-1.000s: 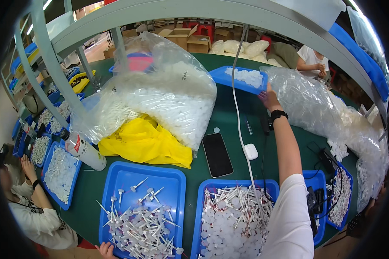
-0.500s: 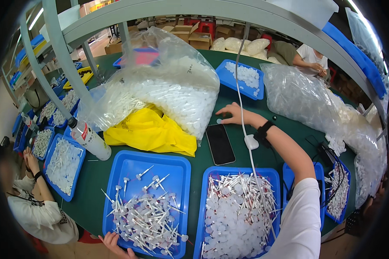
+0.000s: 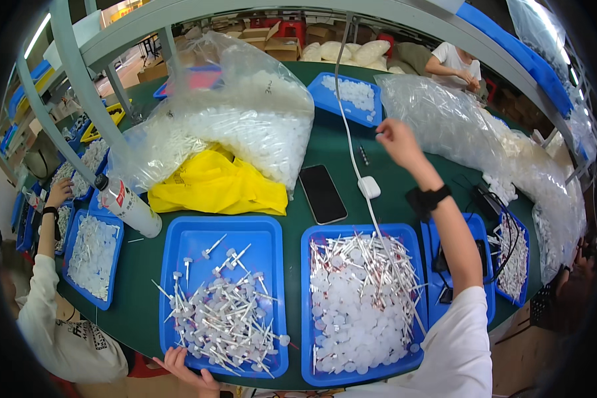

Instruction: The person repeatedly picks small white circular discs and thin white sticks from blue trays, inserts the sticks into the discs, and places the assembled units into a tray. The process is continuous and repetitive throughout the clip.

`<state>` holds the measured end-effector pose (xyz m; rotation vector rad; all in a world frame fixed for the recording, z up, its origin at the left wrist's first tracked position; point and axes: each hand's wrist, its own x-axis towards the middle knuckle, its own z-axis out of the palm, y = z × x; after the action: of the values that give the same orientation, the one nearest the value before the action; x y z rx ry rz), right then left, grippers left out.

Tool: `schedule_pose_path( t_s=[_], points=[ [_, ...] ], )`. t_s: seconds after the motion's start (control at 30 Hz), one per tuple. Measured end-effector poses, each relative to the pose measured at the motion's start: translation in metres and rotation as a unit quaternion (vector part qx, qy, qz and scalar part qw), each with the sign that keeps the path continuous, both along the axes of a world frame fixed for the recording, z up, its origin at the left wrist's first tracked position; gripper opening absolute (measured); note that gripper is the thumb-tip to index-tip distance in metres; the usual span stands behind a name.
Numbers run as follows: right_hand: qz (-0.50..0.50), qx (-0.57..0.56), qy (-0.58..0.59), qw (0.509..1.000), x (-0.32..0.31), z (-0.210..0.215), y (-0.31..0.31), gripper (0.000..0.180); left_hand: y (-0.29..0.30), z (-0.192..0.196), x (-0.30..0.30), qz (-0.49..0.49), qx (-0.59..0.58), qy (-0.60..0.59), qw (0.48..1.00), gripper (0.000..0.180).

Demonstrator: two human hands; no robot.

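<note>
My right hand (image 3: 399,142) hangs over the far table beside a blue tray of small white discs (image 3: 347,93). Its fingers are curled together; anything between them is too small to make out. My left hand (image 3: 184,369) lies at the near edge of the left blue tray (image 3: 222,224), fingers stretched out against the rim. That tray holds a loose heap of thin white sticks with round translucent heads (image 3: 229,322). To its right, another blue tray (image 3: 363,230) carries loose discs (image 3: 358,331) at the front and white sticks (image 3: 358,255) behind.
A black phone (image 3: 322,194), a white cable with a square block (image 3: 369,187) and a small dark piece (image 3: 364,155) lie mid-table. Large clear bags (image 3: 272,126) and a yellow bag (image 3: 219,186) stand behind. A bottle (image 3: 131,207) stands left; a co-worker's hand (image 3: 60,192) is beyond.
My right hand has moved away from beside the phone toward the far disc tray, its fingers drawing together. The disc near its fingertips no longer shows on the table. The whole view has shifted.
</note>
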<state>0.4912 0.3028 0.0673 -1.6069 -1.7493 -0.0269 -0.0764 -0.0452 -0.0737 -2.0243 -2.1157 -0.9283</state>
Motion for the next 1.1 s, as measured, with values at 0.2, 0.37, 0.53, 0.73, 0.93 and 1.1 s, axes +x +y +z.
schedule_pose_path(
  t_s=[0.2,0.37,0.53,0.73,0.93,1.1],
  points=[
    [0.214,-0.236,-0.16,0.934,-0.084,0.122,-0.16,0.014,0.032,0.005,0.017,-0.05,0.105,-0.041,0.992,0.068],
    [0.327,-0.178,-0.202,0.906,-0.227,0.119,-0.224,0.011,0.023,0.028,0.021,-0.115,0.146,-0.147,0.971,0.067],
    [0.35,-0.062,-0.198,0.913,-0.327,0.116,-0.337,0.013,-0.021,0.072,0.043,-0.278,0.058,-0.401,0.871,0.043],
    [0.298,-0.01,0.072,0.952,-0.319,0.046,-0.394,0.021,-0.018,0.109,0.049,-0.472,-0.202,-0.521,0.683,0.048],
    [0.216,0.003,0.149,0.965,-0.299,-0.008,-0.416,0.031,-0.012,0.093,0.075,-0.478,-0.276,-0.519,0.652,0.026],
    [0.076,-0.095,0.076,0.99,-0.254,-0.02,-0.408,0.018,-0.009,0.093,0.094,-0.371,-0.342,-0.543,0.672,0.028]
  ],
)
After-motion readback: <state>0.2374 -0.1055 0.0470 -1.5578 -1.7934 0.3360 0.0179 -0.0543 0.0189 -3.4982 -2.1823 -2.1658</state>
